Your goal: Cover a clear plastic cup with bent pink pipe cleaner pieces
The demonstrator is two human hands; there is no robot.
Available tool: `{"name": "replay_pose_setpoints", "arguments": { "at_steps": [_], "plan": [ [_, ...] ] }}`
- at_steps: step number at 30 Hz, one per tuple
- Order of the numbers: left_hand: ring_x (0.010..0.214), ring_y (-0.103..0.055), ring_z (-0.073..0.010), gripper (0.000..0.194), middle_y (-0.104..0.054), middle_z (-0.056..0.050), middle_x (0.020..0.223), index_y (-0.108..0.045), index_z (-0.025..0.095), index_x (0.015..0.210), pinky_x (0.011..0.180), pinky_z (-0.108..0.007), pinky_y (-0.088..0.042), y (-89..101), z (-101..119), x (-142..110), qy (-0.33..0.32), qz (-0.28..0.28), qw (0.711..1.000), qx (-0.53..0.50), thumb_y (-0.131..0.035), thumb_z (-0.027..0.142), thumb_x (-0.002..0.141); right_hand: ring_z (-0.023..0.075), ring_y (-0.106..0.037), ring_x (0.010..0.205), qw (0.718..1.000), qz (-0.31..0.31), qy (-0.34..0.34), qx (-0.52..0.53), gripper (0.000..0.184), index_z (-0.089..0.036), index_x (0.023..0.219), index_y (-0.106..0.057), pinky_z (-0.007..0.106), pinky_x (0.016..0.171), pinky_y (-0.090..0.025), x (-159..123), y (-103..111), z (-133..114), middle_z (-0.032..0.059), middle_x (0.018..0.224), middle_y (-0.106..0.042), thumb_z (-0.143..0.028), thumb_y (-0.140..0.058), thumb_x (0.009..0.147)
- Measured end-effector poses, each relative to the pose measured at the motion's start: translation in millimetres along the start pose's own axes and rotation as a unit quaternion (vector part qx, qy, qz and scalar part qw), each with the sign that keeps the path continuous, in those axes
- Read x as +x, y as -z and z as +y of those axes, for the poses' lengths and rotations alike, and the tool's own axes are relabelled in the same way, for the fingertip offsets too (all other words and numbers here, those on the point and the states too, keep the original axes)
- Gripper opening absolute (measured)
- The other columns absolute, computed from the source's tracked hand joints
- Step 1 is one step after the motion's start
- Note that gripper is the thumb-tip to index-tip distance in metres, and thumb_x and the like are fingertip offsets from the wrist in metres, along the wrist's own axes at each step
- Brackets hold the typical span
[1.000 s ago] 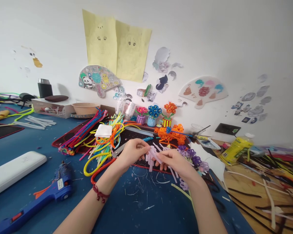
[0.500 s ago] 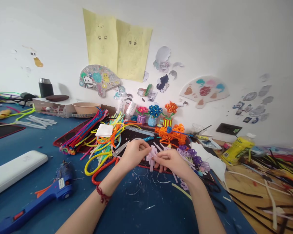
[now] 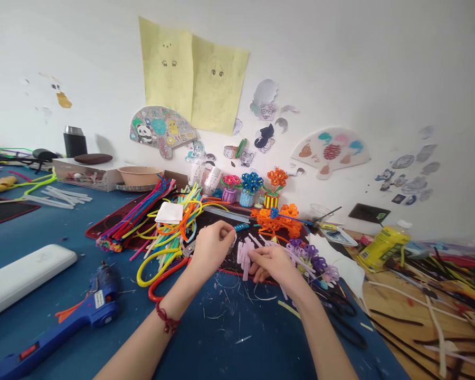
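Note:
My left hand (image 3: 214, 244) is closed in a pinch over the dark mat, a little left of a cluster of short lilac pipe cleaner pieces (image 3: 244, 256). What its fingertips hold, if anything, is too small to make out. My right hand (image 3: 272, 264) has thumb and fingers closed on the right side of that lilac cluster. Behind the right hand lie purple pipe cleaner flowers (image 3: 311, 256). Partly hidden by my left hand are scissors (image 3: 188, 249). Loops of yellow pipe cleaner (image 3: 146, 274) and red pipe cleaner (image 3: 152, 293) rest beside my left wrist.
A blue glue gun (image 3: 97, 303) and a white case (image 3: 31, 277) lie at left. Colourful pipe cleaner bundles (image 3: 136, 214) occupy the mat. Orange pipe cleaner flowers (image 3: 281, 220) and small flower pots (image 3: 247, 197) stand at the back. A yellow bottle (image 3: 386, 245) is at right.
My left hand has drawn away from the lilac cluster, slightly left and down. My right hand stays at the cluster. The camera view has shifted slightly.

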State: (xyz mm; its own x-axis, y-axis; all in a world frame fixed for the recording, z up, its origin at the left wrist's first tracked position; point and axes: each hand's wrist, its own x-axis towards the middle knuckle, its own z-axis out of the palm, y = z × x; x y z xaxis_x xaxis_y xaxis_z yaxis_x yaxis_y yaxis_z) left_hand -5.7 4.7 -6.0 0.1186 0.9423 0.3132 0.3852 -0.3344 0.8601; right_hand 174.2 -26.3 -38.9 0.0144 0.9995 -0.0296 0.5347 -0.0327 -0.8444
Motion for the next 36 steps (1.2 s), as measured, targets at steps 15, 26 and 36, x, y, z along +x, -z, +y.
{"name": "replay_pose_setpoints", "arguments": {
  "at_steps": [15,26,36],
  "plan": [
    [0.056,-0.058,-0.0163,0.013,-0.067,-0.002,0.062,-0.066,0.019,0.075,0.056,-0.024,-0.036,-4.5,-1,-2,-0.033,-0.044,0.998,0.039,-0.054,0.020,0.079,0.0279,-0.066,0.082,0.920,0.146,-0.113,-0.347,0.015,-0.022,0.079,-0.070,0.029,0.057,-0.037,1,18,16,0.0096,0.085,-0.071,-0.035,-0.069,0.072],
    [0.060,-0.057,-0.0159,0.017,-0.067,-0.003,0.066,-0.068,0.018,0.076,0.056,-0.024,-0.035,-7.6,4,-6,-0.064,-0.080,0.989,0.105,-0.052,0.014,0.076,0.0266,-0.065,0.080,0.910,0.111,-0.132,-0.377,0.013,-0.023,0.067,-0.068,0.030,0.056,-0.036,-3,20,8,0.0086,0.083,-0.071,-0.024,-0.059,0.076],
    [0.058,-0.056,-0.0156,0.016,-0.067,-0.002,0.064,-0.067,0.019,0.075,0.055,-0.024,-0.034,-14.0,3,-10,-0.079,-0.126,0.981,0.128,-0.051,0.018,0.078,0.0289,-0.065,0.075,0.914,0.156,-0.143,-0.345,0.011,-0.021,0.062,-0.067,0.030,0.054,-0.035,-8,19,4,0.0106,0.075,-0.069,-0.018,-0.059,0.068]
  ]
}}
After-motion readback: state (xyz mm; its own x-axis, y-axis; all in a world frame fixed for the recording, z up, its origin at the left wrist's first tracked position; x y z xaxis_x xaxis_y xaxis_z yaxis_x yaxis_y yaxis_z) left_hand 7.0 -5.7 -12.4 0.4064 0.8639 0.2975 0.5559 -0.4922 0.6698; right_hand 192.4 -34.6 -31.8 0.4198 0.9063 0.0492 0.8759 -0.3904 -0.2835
